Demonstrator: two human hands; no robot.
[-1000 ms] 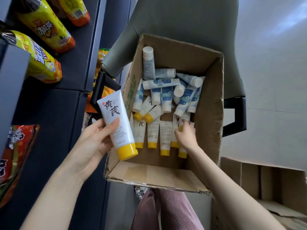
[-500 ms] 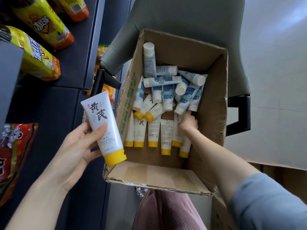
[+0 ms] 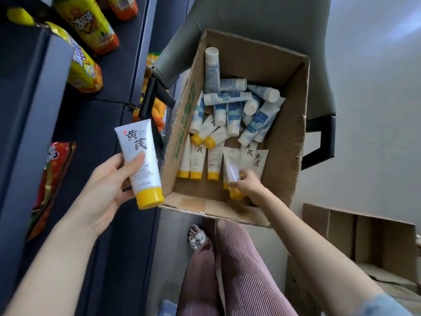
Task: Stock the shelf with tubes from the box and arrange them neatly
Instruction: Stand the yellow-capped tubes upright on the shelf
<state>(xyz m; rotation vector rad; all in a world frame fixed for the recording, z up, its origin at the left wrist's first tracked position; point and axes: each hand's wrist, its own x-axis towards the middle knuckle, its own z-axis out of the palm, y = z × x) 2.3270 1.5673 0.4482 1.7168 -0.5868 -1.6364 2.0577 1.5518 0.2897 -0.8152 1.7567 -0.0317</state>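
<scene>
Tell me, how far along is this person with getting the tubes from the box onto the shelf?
Done: no tube shows on the visible part of the dark shelf, only drink bottles. In hand: the left hand holds a yellow-capped tube outside the cardboard box; the right hand grips a second tube inside it. Left: nearly everything, with other yellow-capped tubes and blue-and-white tubes lying in the box.

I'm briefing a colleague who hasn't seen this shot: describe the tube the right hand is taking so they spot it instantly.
Find the open cardboard box on the grey chair; a row of yellow-capped tubes lies at its near end. At the row's right, the right hand grips one tube. Unlike its flat, parallel neighbours, it sits slanted across them.
</scene>
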